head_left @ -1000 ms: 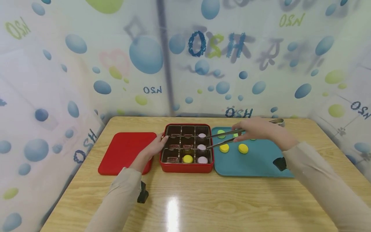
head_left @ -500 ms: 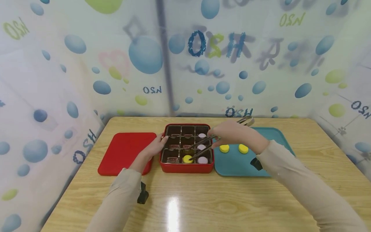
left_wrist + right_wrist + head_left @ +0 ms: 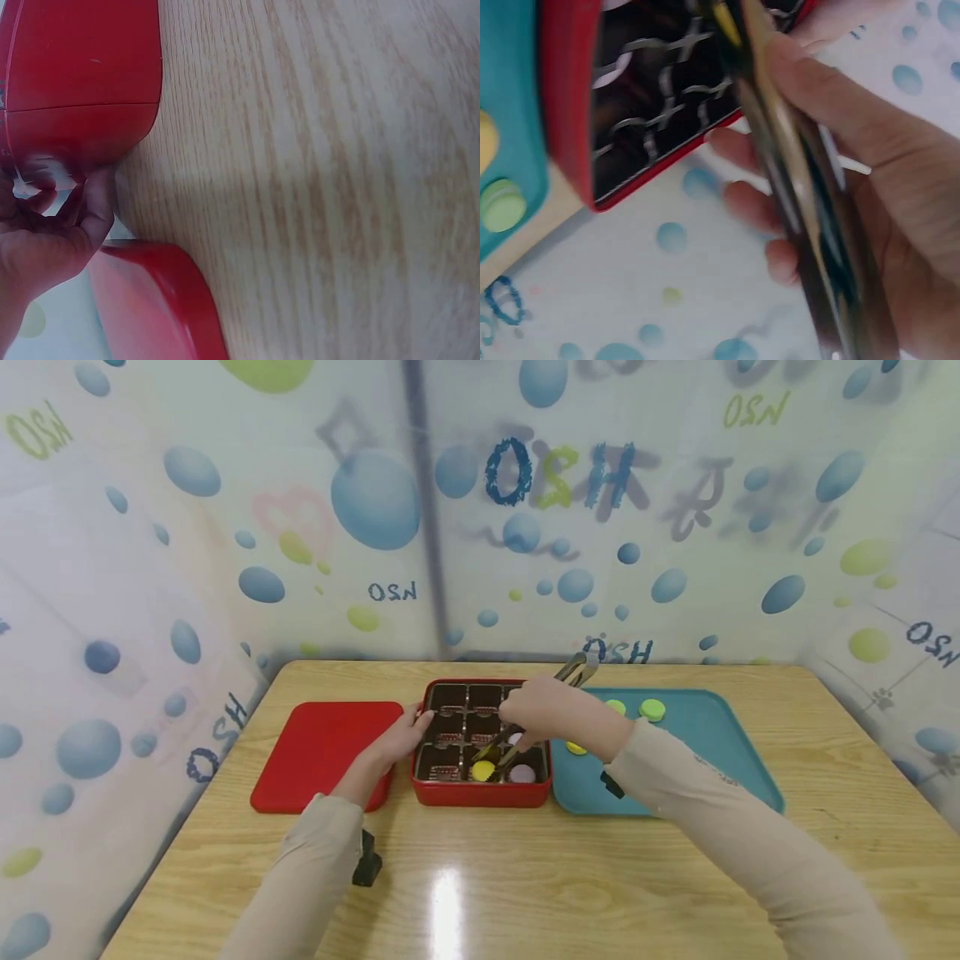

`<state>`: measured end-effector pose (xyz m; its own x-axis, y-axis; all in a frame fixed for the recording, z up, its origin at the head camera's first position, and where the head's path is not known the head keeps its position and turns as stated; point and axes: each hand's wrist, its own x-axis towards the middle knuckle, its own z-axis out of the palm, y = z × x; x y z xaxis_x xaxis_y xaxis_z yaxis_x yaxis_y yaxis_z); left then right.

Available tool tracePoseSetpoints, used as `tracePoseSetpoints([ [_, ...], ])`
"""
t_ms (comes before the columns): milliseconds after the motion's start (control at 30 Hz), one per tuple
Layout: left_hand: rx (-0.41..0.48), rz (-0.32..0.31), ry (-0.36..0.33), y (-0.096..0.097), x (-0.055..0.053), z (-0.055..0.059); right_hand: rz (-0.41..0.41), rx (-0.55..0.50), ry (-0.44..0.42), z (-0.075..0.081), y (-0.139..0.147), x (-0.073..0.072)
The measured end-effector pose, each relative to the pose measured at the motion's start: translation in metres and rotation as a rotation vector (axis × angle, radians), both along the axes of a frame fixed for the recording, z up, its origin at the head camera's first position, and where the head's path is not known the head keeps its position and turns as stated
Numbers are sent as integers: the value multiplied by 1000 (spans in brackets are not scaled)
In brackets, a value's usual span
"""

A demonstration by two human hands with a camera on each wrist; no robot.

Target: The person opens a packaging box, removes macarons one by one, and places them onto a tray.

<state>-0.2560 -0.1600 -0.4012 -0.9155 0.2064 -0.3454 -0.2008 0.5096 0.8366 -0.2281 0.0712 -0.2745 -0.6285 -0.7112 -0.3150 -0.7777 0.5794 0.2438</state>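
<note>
A red box [image 3: 480, 794] with a dark divided insert stands mid-table. My left hand [image 3: 403, 737] holds it by its left side, curled fingers at the wall in the left wrist view. My right hand [image 3: 551, 714] grips metal tongs [image 3: 802, 172], reaching over the box's right side. The tongs' tips are down in the front middle compartment, around a yellow macaron [image 3: 483, 771]; whether they pinch it I cannot tell. A pale purple macaron [image 3: 522, 774] sits in the front right compartment, another partly visible behind it. My right hand hides the back right compartment.
A red lid [image 3: 322, 756] lies left of the box. On the right is a blue tray [image 3: 712, 743] with green macarons [image 3: 652, 710] and a yellow one, partly covered by my right arm. A patterned backdrop rises behind the table.
My right hand has moved left from over the tray with the tongs, whose tips went from the right column to the yellow macaron. My left hand stays at the box.
</note>
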Motion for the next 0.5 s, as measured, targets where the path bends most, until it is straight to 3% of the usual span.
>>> tracePoseSetpoints([
  [333, 15, 11, 10, 0, 0, -1, -63, 166, 65, 0, -32, 6],
  [500, 16, 18, 6, 0, 1, -1, 1, 206, 97, 0, -34, 7],
])
